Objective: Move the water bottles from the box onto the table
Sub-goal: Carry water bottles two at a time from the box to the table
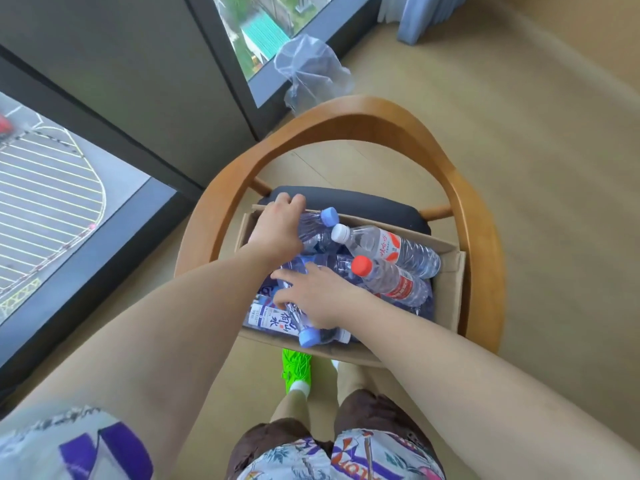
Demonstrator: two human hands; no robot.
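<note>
A: State the position of the cardboard box (450, 271).

B: It sits on the seat of the wooden chair (363, 116), filling it out to the front edge. The water bottles lie inside on their sides.

A: Report your left hand (277, 230).

B: Your left hand is wrapped over the blue-capped bottle (320, 226) at the box's far left corner.

A: Report your right hand (318, 296).

B: Your right hand presses on a second blue-capped bottle (304, 332) at the near edge. The white-capped bottle (384, 245) and red-capped bottle (388, 278) lie untouched toward the right side.
</note>
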